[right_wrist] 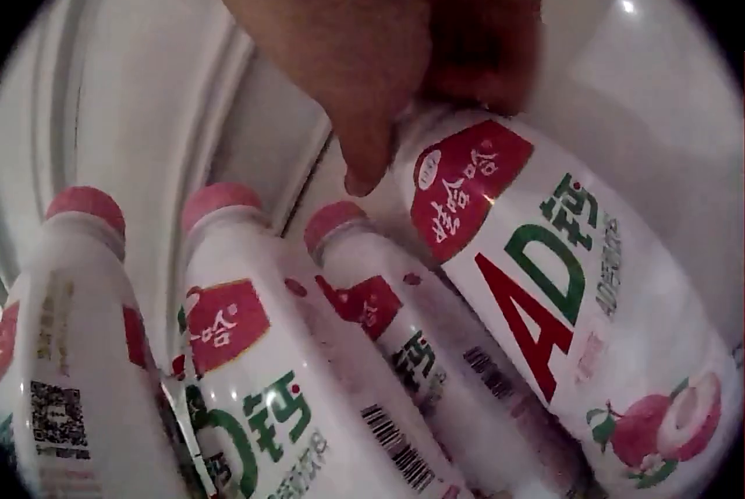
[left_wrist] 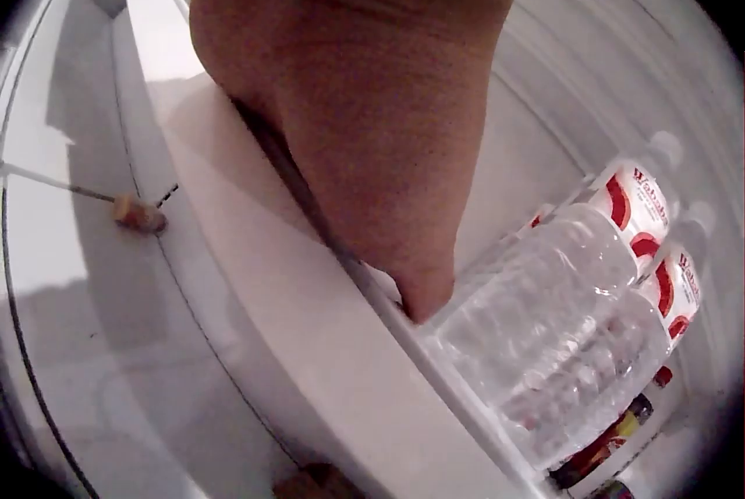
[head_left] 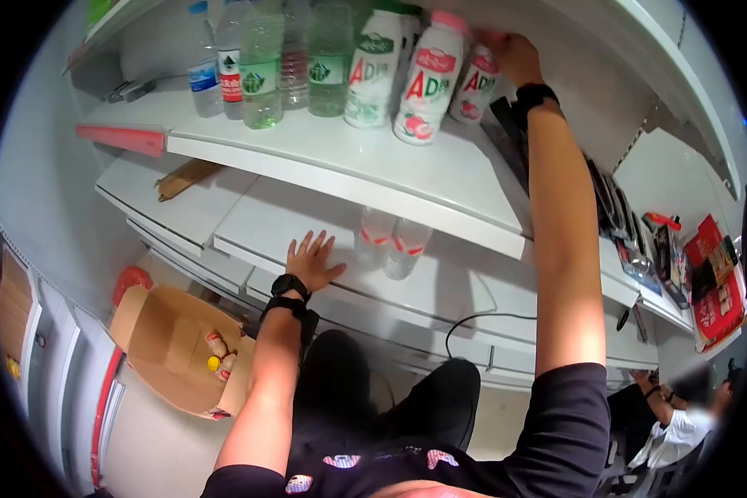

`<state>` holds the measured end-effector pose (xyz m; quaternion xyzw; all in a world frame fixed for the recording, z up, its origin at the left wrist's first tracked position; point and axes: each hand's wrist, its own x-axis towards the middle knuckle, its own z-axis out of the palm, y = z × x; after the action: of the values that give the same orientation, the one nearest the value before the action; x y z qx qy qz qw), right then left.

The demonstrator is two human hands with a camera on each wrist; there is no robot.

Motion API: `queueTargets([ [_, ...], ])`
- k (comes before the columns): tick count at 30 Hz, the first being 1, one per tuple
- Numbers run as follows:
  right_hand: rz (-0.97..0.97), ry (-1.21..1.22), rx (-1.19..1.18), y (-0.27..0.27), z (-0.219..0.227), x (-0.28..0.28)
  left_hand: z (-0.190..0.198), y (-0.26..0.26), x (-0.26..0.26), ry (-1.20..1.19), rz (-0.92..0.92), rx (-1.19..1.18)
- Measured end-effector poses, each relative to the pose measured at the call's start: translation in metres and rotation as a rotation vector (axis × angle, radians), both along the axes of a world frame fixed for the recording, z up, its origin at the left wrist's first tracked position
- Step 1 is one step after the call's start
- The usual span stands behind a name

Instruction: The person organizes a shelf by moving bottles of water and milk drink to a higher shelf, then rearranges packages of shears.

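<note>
At the right end of the upper shelf, my right hand (head_left: pixel 515 58) grips the top of a white AD drink bottle (right_wrist: pixel 570 289) with a red label and peach picture. The fingers cover its cap. Three more pink-capped bottles, including one close by (right_wrist: pixel 384 313), stand beside it in the right wrist view. My left hand (head_left: pixel 311 262) rests on the lower shelf with fingers spread. To its right are two clear water bottles (head_left: pixel 407 249) with red-and-white labels; in the left wrist view the hand (left_wrist: pixel 361 150) lies near the shelf edge.
Green-labelled water bottles (head_left: pixel 261 79) and a green-capped AD bottle (head_left: pixel 375 75) line the upper shelf (head_left: pixel 307 153). A cardboard box (head_left: pixel 162 357) with small bottles stands on the floor at left. A black cable (head_left: pixel 473 317) crosses the lower shelf. Another person (head_left: pixel 672 423) is at far right.
</note>
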<state>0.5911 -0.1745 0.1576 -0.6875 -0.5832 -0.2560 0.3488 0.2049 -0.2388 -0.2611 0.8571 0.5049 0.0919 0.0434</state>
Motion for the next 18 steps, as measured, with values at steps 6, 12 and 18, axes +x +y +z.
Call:
queueTargets([
  [6,0.253,0.233,-0.323,-0.02,-0.022,-0.006,0.007,-0.002,0.002,0.047,0.008,-0.027],
  [12,0.156,0.255,-0.375,-0.036,-0.041,-0.011,0.014,-0.006,0.004,0.082,-0.008,-0.043],
  [18,0.221,0.31,-0.36,-0.032,-0.043,-0.007,0.016,-0.005,0.006,0.074,0.001,-0.06],
])
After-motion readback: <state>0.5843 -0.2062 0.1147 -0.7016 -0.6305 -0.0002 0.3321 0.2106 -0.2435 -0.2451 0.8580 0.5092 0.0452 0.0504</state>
